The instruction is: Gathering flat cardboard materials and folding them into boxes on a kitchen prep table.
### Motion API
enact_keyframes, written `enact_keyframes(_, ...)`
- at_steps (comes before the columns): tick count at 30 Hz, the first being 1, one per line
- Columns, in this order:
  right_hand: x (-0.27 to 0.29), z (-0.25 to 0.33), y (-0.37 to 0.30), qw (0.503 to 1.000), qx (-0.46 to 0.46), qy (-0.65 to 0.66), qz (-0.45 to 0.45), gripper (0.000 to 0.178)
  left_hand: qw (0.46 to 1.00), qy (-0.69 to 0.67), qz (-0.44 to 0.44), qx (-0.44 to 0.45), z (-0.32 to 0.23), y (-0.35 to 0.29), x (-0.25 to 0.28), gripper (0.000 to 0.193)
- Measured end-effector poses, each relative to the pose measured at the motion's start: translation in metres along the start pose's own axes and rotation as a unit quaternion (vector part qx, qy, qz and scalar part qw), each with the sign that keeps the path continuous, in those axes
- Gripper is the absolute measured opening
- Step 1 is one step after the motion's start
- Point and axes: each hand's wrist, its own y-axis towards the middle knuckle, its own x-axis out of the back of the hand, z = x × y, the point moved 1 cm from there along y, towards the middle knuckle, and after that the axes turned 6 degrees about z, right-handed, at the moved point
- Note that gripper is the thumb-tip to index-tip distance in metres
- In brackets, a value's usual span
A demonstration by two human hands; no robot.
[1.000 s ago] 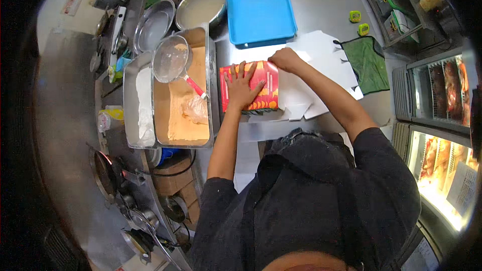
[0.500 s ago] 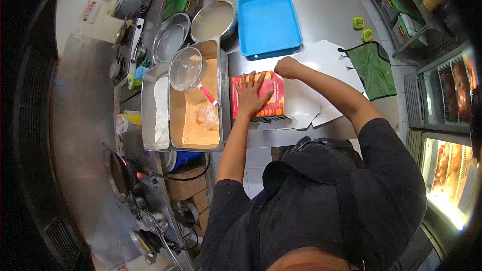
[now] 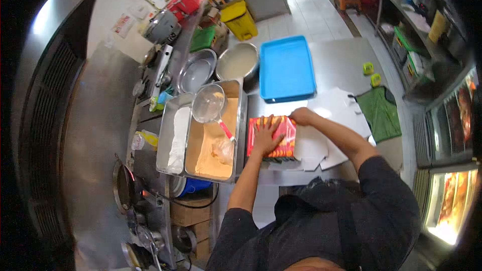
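Observation:
A red and orange printed cardboard box [image 3: 284,147] lies on the steel table. My left hand [image 3: 267,136] rests flat on its top, fingers spread. At the box's far right corner is my right hand [image 3: 301,116], its fingers curled closed; what they hold, if anything, is hidden. White flattened card sheets [image 3: 339,115] lie under and beside my right forearm. Just left of the box stands a deep metal pan [image 3: 240,135] of orange-tan powder, with a red-handled sieve [image 3: 209,104] across it. A narrower pan [image 3: 165,143] of white flour adjoins it.
Beyond the box sits a blue plastic tray [image 3: 287,67]. Metal bowls [image 3: 237,62] stand behind the pans. A green cloth [image 3: 380,113] and two small green timers [image 3: 375,79] lie on the right. A lit display cabinet [image 3: 450,203] stands at the far right; pans [image 3: 122,185] are at left.
The view has tilted up, so everything sits lower and a person's legs show at the far end. My left hand stays on the box and my right hand at its corner.

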Motion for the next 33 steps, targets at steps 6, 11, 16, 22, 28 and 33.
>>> enact_keyframes(6, -0.009, 0.028, -0.058, 0.939, -0.144, 0.273, -0.153, 0.047, 0.999, -0.042, -0.032, 0.011, 0.001, -0.015, 0.008, 0.067)
enact_keyframes(11, -0.043, 0.028, -0.058, 0.867, -0.167, 0.387, -0.266, 0.053, 0.999, -0.039, -0.031, 0.006, 0.000, -0.007, 0.008, 0.067)
enact_keyframes(16, -0.020, 0.059, -0.015, 0.790, -0.195, 0.577, -0.068, 0.041, 0.999, -0.039, -0.036, 0.008, 0.003, -0.006, 0.013, 0.067)
enact_keyframes(22, -0.048, 0.061, -0.015, 0.761, -0.184, 0.573, -0.243, 0.043, 0.999, -0.029, -0.027, 0.013, 0.000, -0.007, 0.011, 0.066)
enact_keyframes(28, -0.043, 0.066, -0.021, 0.710, -0.142, 0.642, -0.252, 0.019, 0.998, -0.023, -0.051, 0.003, 0.003, -0.015, 0.006, 0.066)
enact_keyframes(33, -0.052, 0.052, -0.015, 0.765, -0.211, 0.557, -0.245, 0.021, 0.999, -0.035, -0.027, 0.011, 0.006, -0.008, 0.002, 0.067)
